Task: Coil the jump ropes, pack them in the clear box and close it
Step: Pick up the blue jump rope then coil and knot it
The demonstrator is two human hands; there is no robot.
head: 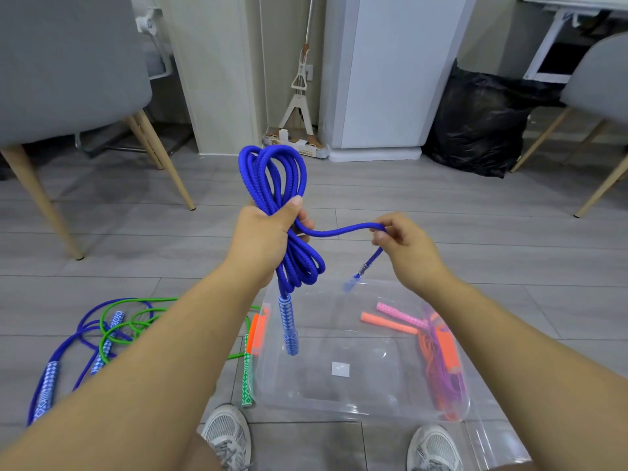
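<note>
Head view, looking down past two bare forearms. Grips the blue jump rope [272, 178] in the left hand [263, 236], fingers and thumb curled tight round the middle of the coil, with loops standing up on the far side of the fist and hanging on the near side. Pinches the loose tail of the same rope in the right hand [407, 248], thumb and fingertips closed narrow on the cord, off to the right of the coil, with a slack span sagging between the two hands.

Below the left hand, dangling over the clear box [339, 407]: one blue-and-white patterned handle [288, 329]. Below the right hand, the other handle [350, 285], blurred.

On the floor [136, 232], grey wood-look planks throughout. Near and centre, just beyond two grey trainers [227, 433]: the box, open-topped, with an orange clasp [258, 329] on its left wall. Along its right side, inside as far as can be told: pink and orange ropes [441, 365].

Left of the box, loose on the planks: a tangle of blue and green ropes [102, 334], with a green handle [247, 375] just beside the box's left wall.

Far left, a grey chair [68, 62] on pale wooden legs; far right, a second chair [598, 79]. At the far wall, a mop [300, 86] leaning in a corner, a white cabinet [384, 79] to its right, then a black bag [475, 124]
</note>
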